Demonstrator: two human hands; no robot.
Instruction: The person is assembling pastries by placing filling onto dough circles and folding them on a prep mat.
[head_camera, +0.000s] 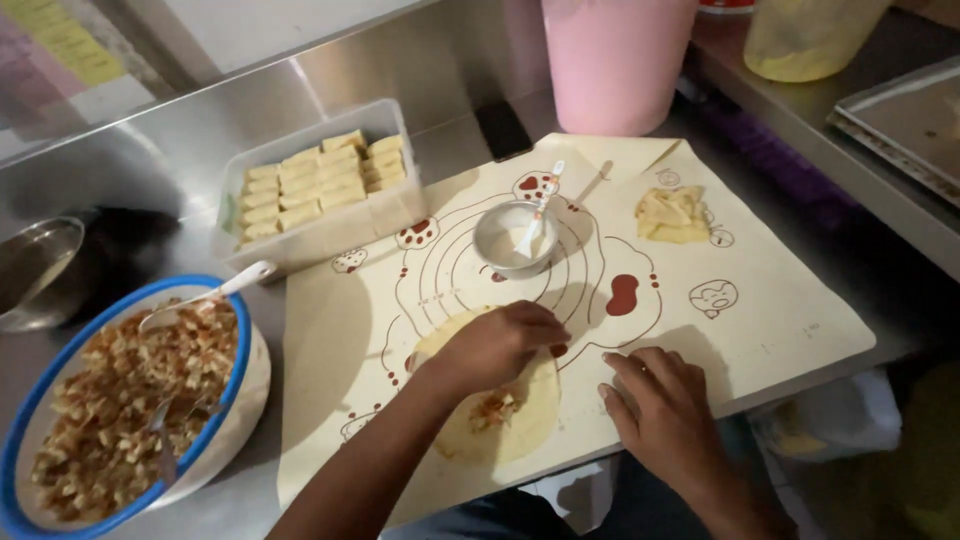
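From the head camera, one round dough wrapper (520, 420) lies near the front edge of a cream baking mat (760, 330) printed with rings and red blotches, which covers a steel surface (180, 160). A small heap of chopped filling (495, 408) sits on the wrapper. The left hand (497, 343) rests on the wrapper's upper part, its fingers (540, 322) curled down onto the dough and pressing it, not closed around anything. The right hand (665, 400) lies flat on the mat just beside the wrapper, fingers spread and loose, holding nothing.

Farther back on the mat stands one small metal bowl (512, 240) of white liquid with one white spoon (538, 212) leaning in it. To the right of it is one pile of pale wrappers (673, 215).

Left of the mat, one large blue-rimmed bowl (35, 400) holds the chopped brown mix, with one white-handled spoon (205, 298) resting on it. Behind it, one clear plastic tub (330, 235) holds rows of folded pale pieces, too many and too closely packed to count. One pink bucket (615, 60) stands behind the mat, one metal tray (905, 120) at the far right, and one metal pan (35, 265) at the left edge.
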